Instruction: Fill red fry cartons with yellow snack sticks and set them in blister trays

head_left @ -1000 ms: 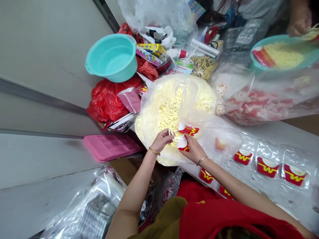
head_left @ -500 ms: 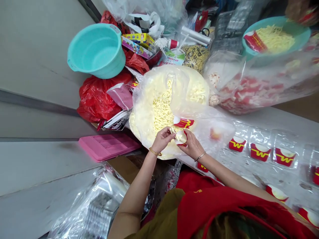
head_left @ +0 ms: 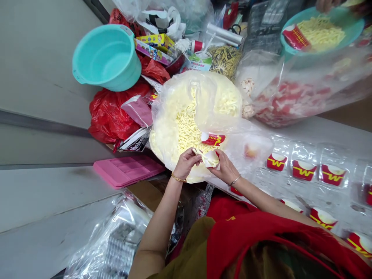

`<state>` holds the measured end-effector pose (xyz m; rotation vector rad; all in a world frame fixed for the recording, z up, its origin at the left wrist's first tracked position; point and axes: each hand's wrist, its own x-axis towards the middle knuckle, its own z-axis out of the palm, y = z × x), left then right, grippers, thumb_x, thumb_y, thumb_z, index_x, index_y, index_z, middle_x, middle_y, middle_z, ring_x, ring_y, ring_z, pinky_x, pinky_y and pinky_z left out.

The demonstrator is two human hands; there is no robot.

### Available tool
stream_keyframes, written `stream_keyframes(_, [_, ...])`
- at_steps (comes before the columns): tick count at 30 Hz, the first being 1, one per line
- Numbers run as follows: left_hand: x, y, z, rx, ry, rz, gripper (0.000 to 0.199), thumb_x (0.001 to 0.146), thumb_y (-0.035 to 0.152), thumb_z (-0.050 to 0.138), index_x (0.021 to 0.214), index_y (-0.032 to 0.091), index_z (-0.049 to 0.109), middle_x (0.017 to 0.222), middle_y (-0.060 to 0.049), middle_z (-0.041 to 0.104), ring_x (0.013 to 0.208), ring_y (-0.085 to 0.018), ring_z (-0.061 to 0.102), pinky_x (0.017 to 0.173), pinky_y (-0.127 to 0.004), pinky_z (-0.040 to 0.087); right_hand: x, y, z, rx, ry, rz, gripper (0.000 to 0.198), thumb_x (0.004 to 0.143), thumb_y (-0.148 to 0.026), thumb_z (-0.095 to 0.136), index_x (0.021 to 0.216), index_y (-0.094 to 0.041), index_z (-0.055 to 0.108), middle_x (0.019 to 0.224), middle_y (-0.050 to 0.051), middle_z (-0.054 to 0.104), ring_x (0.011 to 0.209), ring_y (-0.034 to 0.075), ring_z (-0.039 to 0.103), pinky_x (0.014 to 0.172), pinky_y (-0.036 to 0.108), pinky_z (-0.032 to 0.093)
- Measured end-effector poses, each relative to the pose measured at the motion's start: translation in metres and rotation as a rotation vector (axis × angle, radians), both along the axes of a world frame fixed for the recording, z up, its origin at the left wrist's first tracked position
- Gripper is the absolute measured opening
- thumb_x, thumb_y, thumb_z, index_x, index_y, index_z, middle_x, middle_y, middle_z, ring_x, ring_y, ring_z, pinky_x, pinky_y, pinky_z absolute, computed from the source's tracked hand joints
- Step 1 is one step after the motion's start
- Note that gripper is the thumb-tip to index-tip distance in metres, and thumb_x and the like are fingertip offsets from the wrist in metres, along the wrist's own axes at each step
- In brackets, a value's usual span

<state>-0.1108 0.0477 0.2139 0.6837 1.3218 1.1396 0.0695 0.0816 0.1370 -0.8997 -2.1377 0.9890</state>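
Note:
My right hand (head_left: 226, 169) grips a small red-and-white fry carton (head_left: 211, 159), its pale opening tipped toward the left. Beside it, my left hand (head_left: 185, 164) pinches a few pale yellow fry-shaped sticks (head_left: 198, 152) at the carton's mouth. Both hands are over the near edge of a large clear plastic bag (head_left: 165, 112) spread open, in which a heap of the same yellow sticks (head_left: 188, 126) lies. Another red fry carton (head_left: 213, 139) with a yellow zigzag rests on the heap, just beyond my fingers.
Clear trays with red cartons (head_left: 303, 170) line the table on the right. Behind them are a bag of red-and-white pieces (head_left: 296, 100) and a turquoise basin (head_left: 286, 46) of sticks near another person's hand (head_left: 328, 4). An empty turquoise basin (head_left: 107, 58) and pink tray (head_left: 128, 170) are left.
The carton in my right hand has tilted so its red side shows less, and the sticks in my left hand now meet its opening. The whole view has shifted slightly.

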Motion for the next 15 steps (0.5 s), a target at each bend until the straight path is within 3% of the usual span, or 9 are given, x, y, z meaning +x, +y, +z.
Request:
stream_keyframes(5, [0.003, 0.002, 0.007, -0.018, 0.030, 0.003, 0.024, 0.072, 0.031, 0.070, 0.085, 0.014, 0.059, 0.067, 0.000, 0.058, 0.061, -0.009, 0.054, 0.052, -0.019, 0.038, 0.003, -0.002, -0.001, 0.014, 0.047, 0.015, 0.071, 0.079, -0.033, 0.063, 0.135, -0.016, 0.021, 0.125, 0.018, 0.044, 0.116, 0.029, 0.046, 0.096, 0.049, 0.044])
stream_keyframes(10, [0.007, 0.004, 0.006, -0.053, 0.152, -0.164, 0.023, 0.072, 0.033, 0.068, 0.074, 0.014, 0.054, 0.062, 0.001, 0.056, 0.056, -0.009, 0.051, 0.050, -0.020, 0.036, 0.007, -0.002, 0.004, -0.029, -0.011, 0.059, 0.071, 0.079, -0.036, 0.063, 0.135, -0.017, 0.023, 0.124, 0.017, 0.046, 0.116, 0.029, 0.047, 0.096, 0.049, 0.044])
stream_keyframes(15, [0.015, 0.005, -0.004, -0.010, 0.555, -0.313, 0.018, 0.073, 0.028, 0.064, 0.066, 0.015, 0.053, 0.060, 0.003, 0.049, 0.058, -0.009, 0.047, 0.055, -0.021, 0.036, 0.010, -0.003, 0.004, 0.006, -0.124, 0.090, 0.071, 0.078, -0.032, 0.063, 0.137, -0.019, 0.024, 0.128, 0.016, 0.046, 0.118, 0.032, 0.045, 0.095, 0.053, 0.043])
